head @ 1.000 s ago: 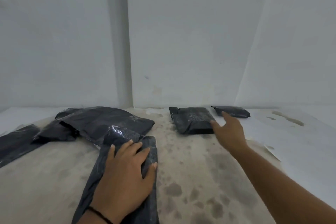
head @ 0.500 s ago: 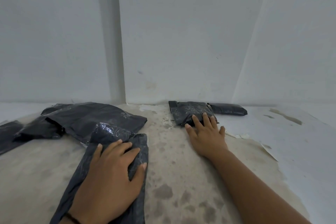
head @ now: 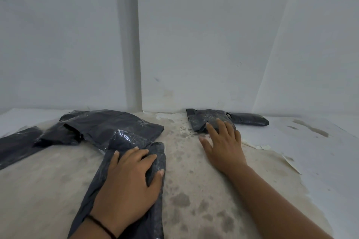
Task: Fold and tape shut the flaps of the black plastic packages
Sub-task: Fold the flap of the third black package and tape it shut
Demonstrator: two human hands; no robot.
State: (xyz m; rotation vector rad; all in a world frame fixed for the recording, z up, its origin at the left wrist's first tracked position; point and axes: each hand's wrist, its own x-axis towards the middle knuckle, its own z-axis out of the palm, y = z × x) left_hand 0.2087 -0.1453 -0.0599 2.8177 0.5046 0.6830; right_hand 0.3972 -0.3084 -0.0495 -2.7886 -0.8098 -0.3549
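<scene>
Near the far edge of the stained surface [head: 194, 190], the right hand [head: 223, 147] has moved from the small far package [head: 248, 118] onto the folded package [head: 206, 120], fingers flat, gripping nothing. The left hand [head: 128, 178] still presses the near package [head: 155, 209], flat-fingered, awaiting folding and taping.

a bare makeshift packing corner: plain white walls [head: 204, 35], a stained surface [head: 184, 190] with peeling white paper [head: 310, 151], scattered black plastic packages [head: 108, 128].
</scene>
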